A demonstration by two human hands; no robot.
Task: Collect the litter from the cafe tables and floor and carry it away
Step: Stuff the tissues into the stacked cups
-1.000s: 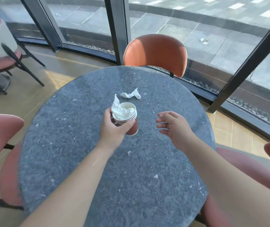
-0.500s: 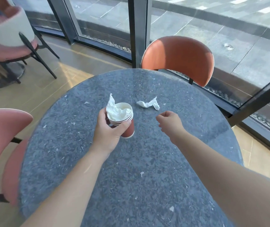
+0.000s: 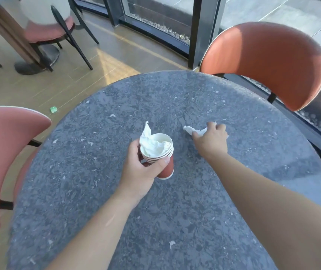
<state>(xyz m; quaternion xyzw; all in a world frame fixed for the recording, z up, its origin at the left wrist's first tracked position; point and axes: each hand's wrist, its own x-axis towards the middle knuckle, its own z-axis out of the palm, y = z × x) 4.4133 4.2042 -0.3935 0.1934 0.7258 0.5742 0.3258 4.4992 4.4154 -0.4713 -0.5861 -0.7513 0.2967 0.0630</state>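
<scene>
My left hand (image 3: pixel 142 168) grips a stack of red paper cups (image 3: pixel 160 154) just above the round grey stone table (image 3: pixel 117 191). A white crumpled napkin (image 3: pixel 152 145) is stuffed in the top cup and sticks out upward. My right hand (image 3: pixel 211 140) lies over a second crumpled white napkin (image 3: pixel 190 130) on the table to the right of the cups. Its fingers curl onto the napkin, whose left end shows beside the thumb. A small green wrapper (image 3: pixel 53 109) lies on the wooden floor to the left of the table.
An orange chair (image 3: pixel 262 61) stands at the table's far right, a pink chair (image 3: pixel 6 145) at its left. Another table leg (image 3: pixel 13 36) and a chair (image 3: pixel 58 30) stand at the far left. Glass walls with dark frames (image 3: pixel 204 26) run behind.
My right hand has reached forward and come down on the loose napkin. The view has shifted left and closer. My left hand keeps holding the cups.
</scene>
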